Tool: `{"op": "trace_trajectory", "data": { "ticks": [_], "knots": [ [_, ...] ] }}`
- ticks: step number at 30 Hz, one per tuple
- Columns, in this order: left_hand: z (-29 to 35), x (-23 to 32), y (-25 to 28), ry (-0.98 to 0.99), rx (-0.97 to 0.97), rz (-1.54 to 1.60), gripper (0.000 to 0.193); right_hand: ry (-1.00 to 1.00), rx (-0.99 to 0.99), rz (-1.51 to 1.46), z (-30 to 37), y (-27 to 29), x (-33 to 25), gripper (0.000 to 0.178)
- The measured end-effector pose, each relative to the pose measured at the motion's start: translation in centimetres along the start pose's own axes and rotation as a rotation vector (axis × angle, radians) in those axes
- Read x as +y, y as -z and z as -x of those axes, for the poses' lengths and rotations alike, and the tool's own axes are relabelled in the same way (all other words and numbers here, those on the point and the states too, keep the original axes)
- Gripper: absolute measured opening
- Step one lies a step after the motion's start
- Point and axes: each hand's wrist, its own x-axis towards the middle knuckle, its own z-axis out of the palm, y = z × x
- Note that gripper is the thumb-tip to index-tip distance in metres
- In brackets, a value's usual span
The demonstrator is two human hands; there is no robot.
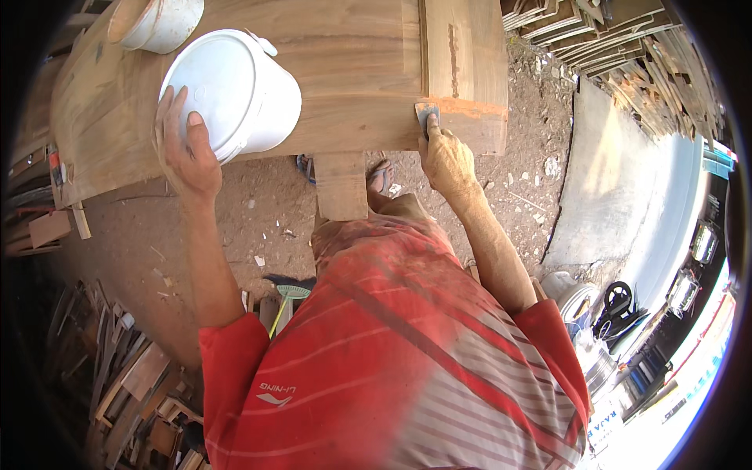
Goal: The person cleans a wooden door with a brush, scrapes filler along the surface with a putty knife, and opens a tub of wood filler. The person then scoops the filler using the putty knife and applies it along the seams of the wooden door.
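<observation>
My left hand (192,160) grips a white plastic bucket (270,102) at its near left side, with fingers and thumb spread over the lid's rim. The bucket is tilted on the wooden door panel (352,70), its white lid (215,74) on. My right hand (448,163) holds a small putty knife (426,110), index finger pressed along it. The blade meets the panel near its right end, beside a smear of orange-brown putty (470,108). Another streak of dark putty (453,59) runs along the board farther up.
A second, stained white pail (160,27) stands behind the bucket. A plank (340,186) juts from the panel toward me. Stacked wood pieces (642,63) lie far right, scrap wood (129,376) lower left. Wood chips dot the dirt floor (266,211).
</observation>
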Motion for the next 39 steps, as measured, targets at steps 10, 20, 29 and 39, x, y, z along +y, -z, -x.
{"op": "trace_trajectory", "data": {
  "ticks": [10,20,29,39],
  "knots": [
    [0.2,0.1,0.4,0.008,-0.008,-0.013,0.046,-0.017,0.000,-0.039,-0.1,1.3,-1.4,0.049],
    [-0.1,0.0,0.4,-0.032,0.007,-0.005,0.046,-0.020,0.058,-0.060,0.6,-0.4,-1.4,0.052],
    [0.1,0.1,0.2,-0.008,0.010,-0.011,0.044,0.079,-0.087,0.093,-1.7,4.2,1.1,0.044],
    [0.4,0.1,-0.2,-0.006,0.018,0.007,0.044,0.296,-0.137,0.267,-2.2,8.3,5.0,0.033]
  ]
}}
